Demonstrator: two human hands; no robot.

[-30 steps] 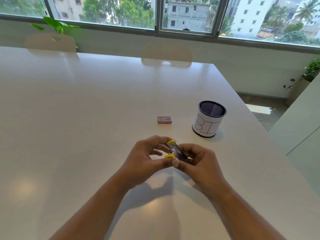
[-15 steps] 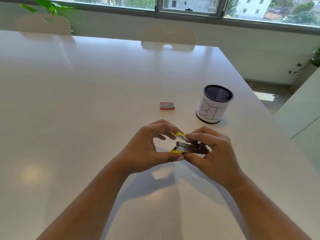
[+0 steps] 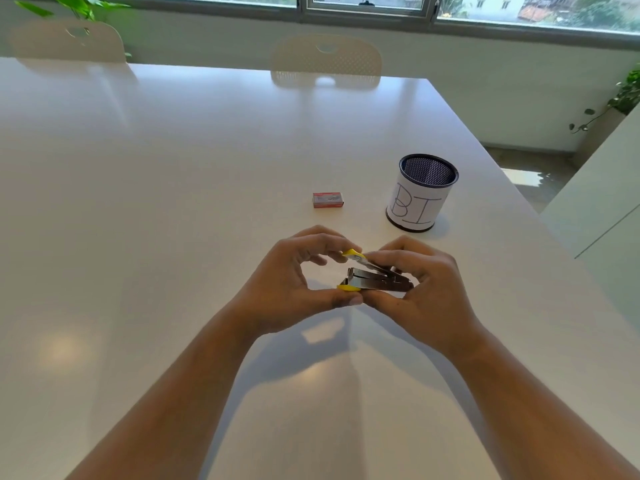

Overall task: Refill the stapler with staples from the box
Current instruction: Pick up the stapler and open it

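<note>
Both forearms reaching forward, left hand (image 3: 294,282) and right hand (image 3: 426,292) meeting fingertip to fingertip, each grip closed

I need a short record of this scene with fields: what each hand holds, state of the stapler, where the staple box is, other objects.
left hand: holds stapler's yellow-tipped front end
right hand: holds stapler's rear
stapler: opened, above the table
staple box: closed, on table beyond hands, untouched
mesh cup: right of box, marked "BI"

One stapler (image 3: 375,280), one staple box (image 3: 328,199), one cup (image 3: 420,194), two chairs (image 3: 325,60), two hands (image 3: 291,285).
</note>
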